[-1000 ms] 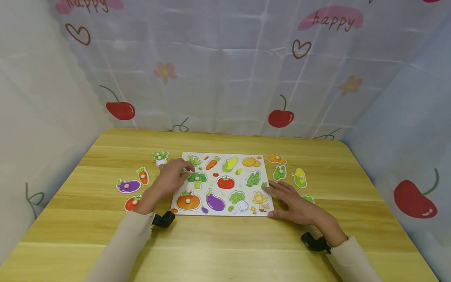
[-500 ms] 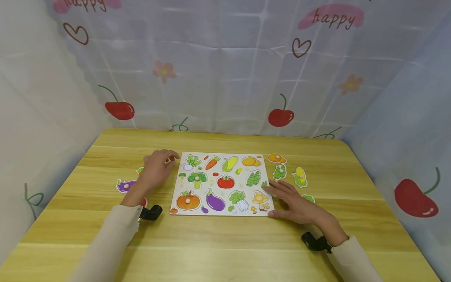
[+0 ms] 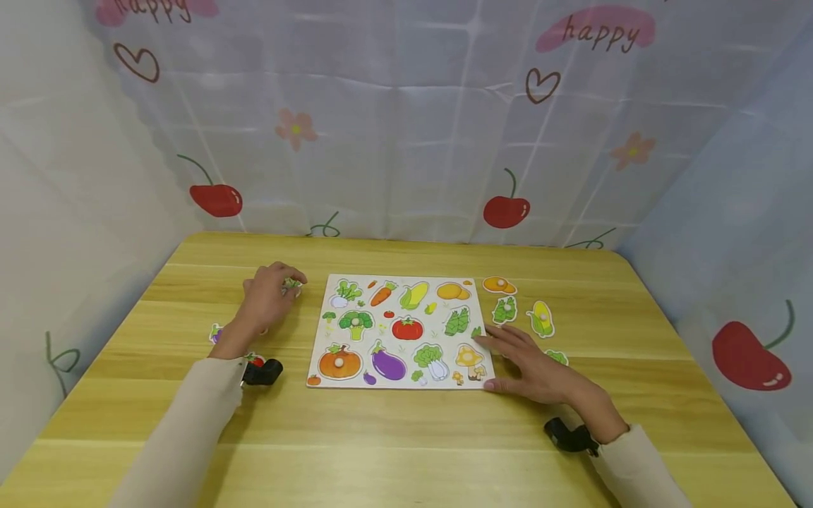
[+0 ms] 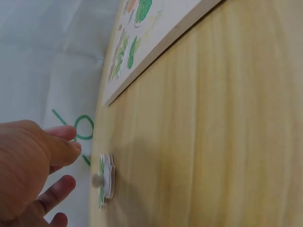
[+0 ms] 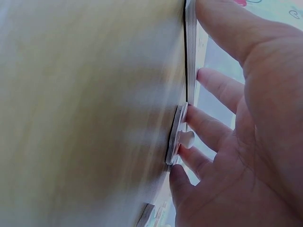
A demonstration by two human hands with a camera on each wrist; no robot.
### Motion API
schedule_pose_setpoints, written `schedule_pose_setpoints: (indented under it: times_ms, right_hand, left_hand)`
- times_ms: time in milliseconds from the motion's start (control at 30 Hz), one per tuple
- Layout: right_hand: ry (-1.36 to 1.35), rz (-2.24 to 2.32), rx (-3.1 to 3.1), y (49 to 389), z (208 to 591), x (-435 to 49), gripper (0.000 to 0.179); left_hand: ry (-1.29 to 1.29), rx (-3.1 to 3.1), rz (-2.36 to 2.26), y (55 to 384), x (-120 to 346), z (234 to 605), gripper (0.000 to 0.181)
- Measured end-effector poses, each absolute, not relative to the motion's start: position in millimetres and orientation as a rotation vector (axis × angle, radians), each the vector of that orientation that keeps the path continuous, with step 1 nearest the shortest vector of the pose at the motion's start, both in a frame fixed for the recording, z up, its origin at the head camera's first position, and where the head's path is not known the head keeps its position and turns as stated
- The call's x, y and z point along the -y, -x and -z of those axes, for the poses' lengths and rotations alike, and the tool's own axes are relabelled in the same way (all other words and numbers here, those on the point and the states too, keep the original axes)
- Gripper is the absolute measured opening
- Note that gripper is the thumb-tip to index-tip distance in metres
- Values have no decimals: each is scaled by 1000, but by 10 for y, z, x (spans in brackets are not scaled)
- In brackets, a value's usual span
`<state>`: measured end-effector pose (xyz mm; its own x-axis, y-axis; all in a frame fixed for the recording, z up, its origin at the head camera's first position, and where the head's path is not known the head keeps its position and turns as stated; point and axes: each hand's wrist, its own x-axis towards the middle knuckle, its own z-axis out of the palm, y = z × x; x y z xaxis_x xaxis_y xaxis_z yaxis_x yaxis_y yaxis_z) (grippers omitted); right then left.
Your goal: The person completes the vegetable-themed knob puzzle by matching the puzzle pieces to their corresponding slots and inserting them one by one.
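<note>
My left hand is over a turnip puzzle piece with green leaves, left of the puzzle board. In the left wrist view, the fingers of the left hand are bent but apart from the turnip piece and its knob. My right hand rests at the board's right edge, fingers spread. The right wrist view has its fingers at the board edge and a knobbed piece close by them. A pumpkin piece and a broccoli piece lie in the board.
Right of the board lie a potato piece, a green piece, a corn piece and a partly hidden green piece. An eggplant piece and a tomato piece show partly beside the left arm.
My left hand has moved left from above the broccoli piece, off the board, to the turnip piece. The right hand has stayed in place.
</note>
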<state>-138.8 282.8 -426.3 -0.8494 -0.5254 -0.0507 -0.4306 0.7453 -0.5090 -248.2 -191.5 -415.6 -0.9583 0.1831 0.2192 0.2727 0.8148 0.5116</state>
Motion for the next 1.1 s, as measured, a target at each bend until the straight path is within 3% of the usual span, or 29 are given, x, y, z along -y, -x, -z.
schedule_pose_setpoints:
  times_ms: [1100]
  right_hand:
    - [751, 734, -2745, 1385, 4255, -2817, 77]
  left_hand:
    - [222, 2944, 757, 2622, 2032, 4245, 20]
